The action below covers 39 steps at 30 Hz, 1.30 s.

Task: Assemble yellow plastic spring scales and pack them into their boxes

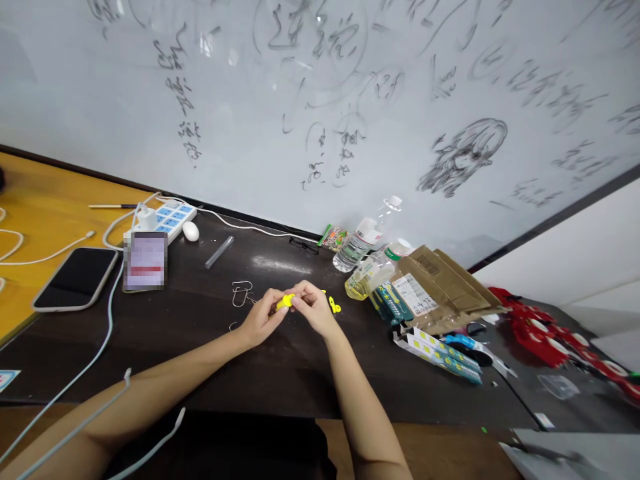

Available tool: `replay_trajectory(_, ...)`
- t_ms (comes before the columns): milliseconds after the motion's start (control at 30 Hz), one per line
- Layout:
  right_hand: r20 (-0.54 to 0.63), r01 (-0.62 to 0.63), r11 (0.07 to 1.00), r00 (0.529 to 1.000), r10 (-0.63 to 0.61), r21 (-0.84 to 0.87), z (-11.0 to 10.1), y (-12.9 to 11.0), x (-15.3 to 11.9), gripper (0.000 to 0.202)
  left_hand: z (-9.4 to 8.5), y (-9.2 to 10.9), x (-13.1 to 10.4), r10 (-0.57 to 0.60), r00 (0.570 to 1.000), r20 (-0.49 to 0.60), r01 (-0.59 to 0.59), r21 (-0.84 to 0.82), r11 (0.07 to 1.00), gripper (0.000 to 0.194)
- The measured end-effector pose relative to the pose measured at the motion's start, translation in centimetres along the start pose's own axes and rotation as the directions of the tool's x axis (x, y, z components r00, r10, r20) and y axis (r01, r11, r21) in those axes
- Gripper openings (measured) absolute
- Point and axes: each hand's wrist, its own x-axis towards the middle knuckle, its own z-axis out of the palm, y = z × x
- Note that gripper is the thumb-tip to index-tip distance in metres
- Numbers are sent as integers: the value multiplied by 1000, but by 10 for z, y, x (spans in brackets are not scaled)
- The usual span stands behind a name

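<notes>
Between both hands, above the dark table, is a small yellow piece [285,302]. My left hand [262,319] pinches it from the left, fingers closed. The thumb and fingers of my right hand [313,308] close on its right end. Just right of my right hand, more small yellow pieces [335,305] lie on the table, one partly hidden behind the fingers. Bent metal wire hooks [242,293] lie to the left of my left hand. The exact shape of the held piece is partly covered by the fingertips.
On the dark table [200,360], bottles [353,247], a cardboard box [430,287] and flat printed boxes [440,353] stand or lie at the right. A phone [76,279], power strip [173,217], white cables and a clear tube [219,253] are at the left. Behind is a whiteboard [225,133].
</notes>
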Motion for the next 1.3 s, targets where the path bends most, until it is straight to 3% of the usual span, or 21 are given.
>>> replay_trajectory(100,-38,-2,999,999,4,50,6,0,1,31,2,-1,0,7,1000,-11,-7,17,1000,26)
replay_trajectory(300,-314,74,997,947,-60,33,32,2,-2,40,4,-6,-2,-13,999,-41,13,10,1000,21)
replay_trajectory(400,-218,65,998,974,-58,22,25,-1,-5,26,2,-5,-2,-40,999,-30,40,-13,999,22)
replay_trajectory(533,12,38,998,999,-38,-49,5,-10,-7,28,0,0,-1,-67,998,8,67,-42,997,18)
replay_trajectory(633,89,13,998,996,-8,-61,-3,-15,-5,28,0,2,-2,-80,997,7,80,-41,996,18)
replay_trajectory(733,46,5,1000,999,-4,-26,4,-13,-2,26,2,1,-3,-83,996,-25,82,-47,996,19)
replay_trajectory(933,-262,57,998,964,-50,17,31,-5,-2,36,4,1,-2,-94,992,-86,87,-89,992,24)
replay_trajectory(1000,-231,60,998,971,-54,18,30,-7,-3,28,3,1,-1,-90,992,-84,82,-98,992,24)
replay_trajectory(1167,70,56,998,996,-55,-13,9,-13,-2,27,0,1,0,-113,993,-35,108,-114,988,19)
replay_trajectory(1300,74,0,1000,997,-2,25,5,-10,-1,25,2,3,0,-88,996,-35,85,-83,993,19)
